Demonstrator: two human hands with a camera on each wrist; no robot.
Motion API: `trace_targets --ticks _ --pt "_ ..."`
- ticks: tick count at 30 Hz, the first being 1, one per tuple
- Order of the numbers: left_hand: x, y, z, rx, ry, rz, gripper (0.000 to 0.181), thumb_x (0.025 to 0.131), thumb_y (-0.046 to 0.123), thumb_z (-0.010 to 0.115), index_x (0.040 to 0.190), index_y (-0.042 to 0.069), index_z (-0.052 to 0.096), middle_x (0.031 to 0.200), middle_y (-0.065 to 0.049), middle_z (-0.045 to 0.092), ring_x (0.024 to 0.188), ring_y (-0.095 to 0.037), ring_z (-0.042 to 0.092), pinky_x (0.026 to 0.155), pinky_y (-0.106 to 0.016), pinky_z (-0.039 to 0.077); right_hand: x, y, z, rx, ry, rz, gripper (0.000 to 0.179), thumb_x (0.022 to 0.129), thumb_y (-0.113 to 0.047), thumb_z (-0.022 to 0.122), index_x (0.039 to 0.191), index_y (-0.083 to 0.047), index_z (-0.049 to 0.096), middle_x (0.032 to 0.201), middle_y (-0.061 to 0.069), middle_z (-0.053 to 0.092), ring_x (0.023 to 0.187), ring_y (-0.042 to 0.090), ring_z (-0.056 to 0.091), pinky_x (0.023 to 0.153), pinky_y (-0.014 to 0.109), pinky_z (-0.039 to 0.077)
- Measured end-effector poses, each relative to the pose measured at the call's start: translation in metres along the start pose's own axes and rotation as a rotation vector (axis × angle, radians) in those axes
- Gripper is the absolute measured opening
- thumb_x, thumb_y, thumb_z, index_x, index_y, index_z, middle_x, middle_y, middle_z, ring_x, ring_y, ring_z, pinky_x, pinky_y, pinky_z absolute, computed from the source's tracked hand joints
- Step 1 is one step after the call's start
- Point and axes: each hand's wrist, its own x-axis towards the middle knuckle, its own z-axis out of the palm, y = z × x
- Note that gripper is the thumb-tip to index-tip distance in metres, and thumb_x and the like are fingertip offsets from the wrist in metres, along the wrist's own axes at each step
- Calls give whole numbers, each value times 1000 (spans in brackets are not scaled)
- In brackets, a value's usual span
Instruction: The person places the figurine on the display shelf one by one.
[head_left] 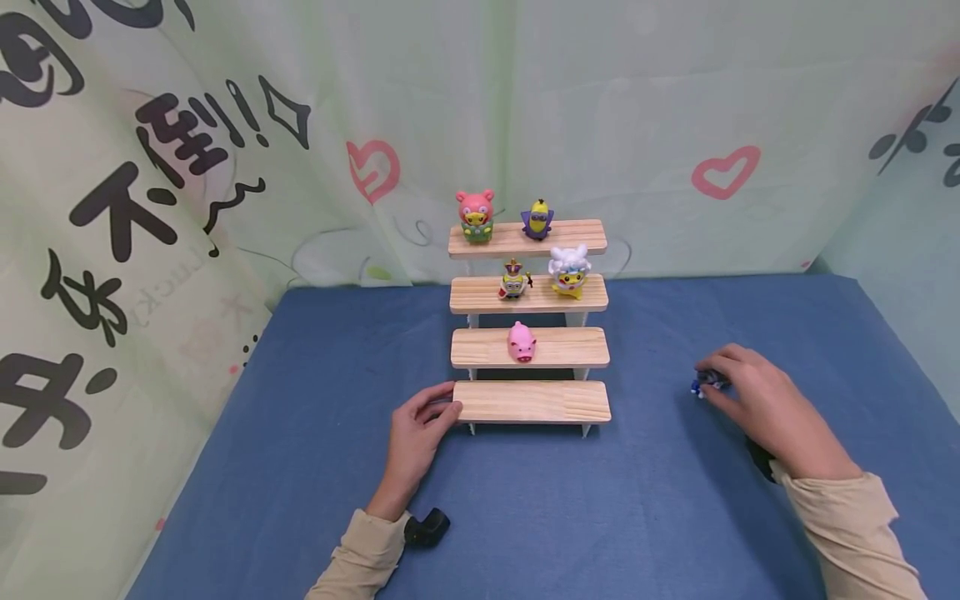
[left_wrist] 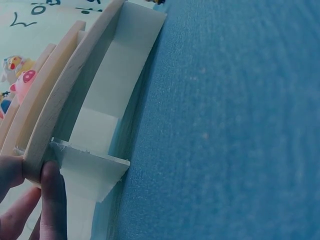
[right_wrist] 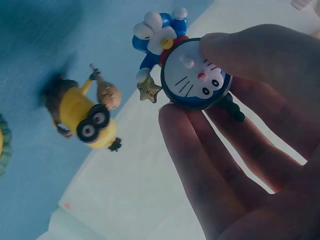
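My left hand (head_left: 412, 435) pinches the left end of the lowest step (head_left: 534, 402) of a four-tier wooden display stand, thumb and fingers at its edge. In the left wrist view, the fingers grip that board's end (left_wrist: 37, 162) above a white support. Over the right part of the blue cloth, my right hand (head_left: 783, 412) holds a Doraemon figurine (right_wrist: 192, 75) between thumb and fingers; it has a gold star. A pink pig figurine (head_left: 522, 342) stands on the step above the lowest one.
Upper tiers carry a pink-hooded figurine (head_left: 476, 217), a purple-caped minion (head_left: 537, 220), a crowned minion (head_left: 513, 281) and a white-hooded yellow figurine (head_left: 569, 272). Another minion figurine (right_wrist: 85, 116) shows beyond my right hand in the right wrist view. A printed curtain (head_left: 585, 108) hangs behind.
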Motion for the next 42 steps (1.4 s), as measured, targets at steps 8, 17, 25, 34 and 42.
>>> trace_targets --ticks 8,17,25,34,42 --pt "0 0 0 -2 1 5 35 90 10 74 124 2 67 119 -16 68 94 -14 70 79 -20 57 6 -9 -1 -6 -1 -3 24 80 3 77 102 6 71 100 19 64 88 34 63 73 53 52" --pt "-1 2 0 -1 5 -15 36 90 9 74 124 2 67 121 -16 67 94 -11 70 79 -20 56 14 -19 -2 7 7 -11 24 80 4 77 103 5 70 102 19 64 90 34 63 74 53 53" --pt "0 3 1 0 3 -23 36 90 10 74 124 3 67 122 -15 67 95 -11 70 80 -21 56 22 -30 -4 12 -15 0 24 80 2 78 104 5 71 103 20 63 91 33 64 76 53 54" --pt "-1 2 1 6 6 -17 36 90 10 74 125 2 66 122 -16 67 95 -11 70 80 -20 56 28 -43 -4 20 -10 3 26 80 3 78 105 5 70 102 18 63 91 31 64 77 52 54" --pt "-1 2 0 1 6 -18 37 90 10 74 125 3 66 122 -15 67 95 -12 69 80 -20 56 31 -49 -3 51 35 -43 25 80 4 78 103 3 71 102 16 63 90 29 64 76 50 55"
